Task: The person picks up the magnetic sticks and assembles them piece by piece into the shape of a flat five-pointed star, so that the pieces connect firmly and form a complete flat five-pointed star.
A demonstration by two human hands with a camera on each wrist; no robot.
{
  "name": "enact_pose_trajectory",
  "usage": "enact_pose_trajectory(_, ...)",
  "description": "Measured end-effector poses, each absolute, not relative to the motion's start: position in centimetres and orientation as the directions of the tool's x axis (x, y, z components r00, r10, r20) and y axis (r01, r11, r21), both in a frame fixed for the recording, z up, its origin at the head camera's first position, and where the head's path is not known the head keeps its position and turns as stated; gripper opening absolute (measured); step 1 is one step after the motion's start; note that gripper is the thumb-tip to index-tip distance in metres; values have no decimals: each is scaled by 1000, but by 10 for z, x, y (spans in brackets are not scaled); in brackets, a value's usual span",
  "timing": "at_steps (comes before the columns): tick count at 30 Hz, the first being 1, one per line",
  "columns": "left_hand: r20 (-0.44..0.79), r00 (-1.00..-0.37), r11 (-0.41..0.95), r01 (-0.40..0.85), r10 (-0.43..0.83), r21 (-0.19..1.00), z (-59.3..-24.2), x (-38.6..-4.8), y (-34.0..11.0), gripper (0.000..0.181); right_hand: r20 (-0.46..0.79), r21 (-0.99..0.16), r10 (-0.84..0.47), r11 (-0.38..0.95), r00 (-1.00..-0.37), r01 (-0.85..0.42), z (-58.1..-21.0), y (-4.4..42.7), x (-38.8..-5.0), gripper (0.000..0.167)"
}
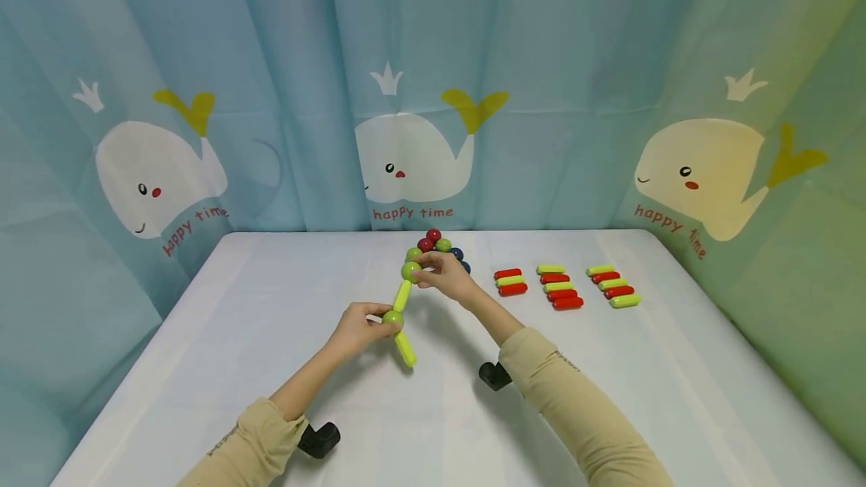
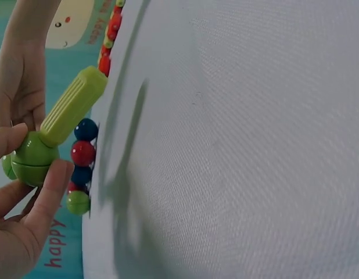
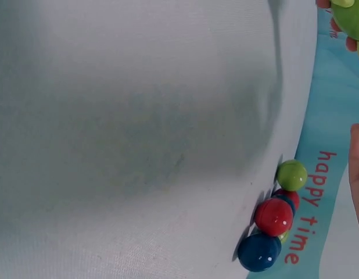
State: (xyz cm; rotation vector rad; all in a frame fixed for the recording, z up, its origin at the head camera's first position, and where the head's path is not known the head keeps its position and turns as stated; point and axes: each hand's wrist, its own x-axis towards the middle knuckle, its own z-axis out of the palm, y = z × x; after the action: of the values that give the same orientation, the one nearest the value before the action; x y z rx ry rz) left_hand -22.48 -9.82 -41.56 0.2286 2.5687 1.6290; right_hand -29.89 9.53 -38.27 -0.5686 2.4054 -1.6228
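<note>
Pinches a green ball [image 1: 392,318] in the left hand [image 1: 357,330] and, farther off, a second ball [image 1: 409,271] in the right hand [image 1: 444,275]. Has a lime rod [image 1: 402,296] between the balls and a second rod [image 1: 406,350] at the near end — all raised above a white table [image 1: 284,273]. Shows more balls [image 1: 425,245] (red, green, blue) beyond the right hand — and, rightward, three groups of rods [image 1: 567,303].

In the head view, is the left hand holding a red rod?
No: the left hand pinches a green ball joined to yellow-green rods, while the red rods lie on the table.
</note>
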Motion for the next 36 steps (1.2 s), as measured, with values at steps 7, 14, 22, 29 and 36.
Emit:
enact_pose_trajectory(7, 1, -987, 414, 68, 161, 908, -418, -223, -97, 37, 53, -912, -409, 351, -911, -210, -385, 96, -299, 35)
enact_pose_trajectory(14, 8, -988, 395, 68, 153, 916, -421, -222, -97, 36, 16, -897, -388, 402, -922, -185, -387, 96, -299, 36)
enact_pose_trajectory(22, 20, -993, 500, 77, 118, 863, -428, -227, -95, 30, -30, -861, -354, 485, -935, -156, -397, 96, -301, 31)
enact_pose_trajectory(29, 48, -988, 568, 122, 144, 814, -432, -225, -91, 25, -66, -801, -331, 579, -941, -148, -406, 93, -303, 28)
enact_pose_trajectory(36, 97, -983, 659, 176, 155, 731, -430, -220, -91, 22, 81, -793, -468, 505, -880, -341, -442, 102, -329, 27)
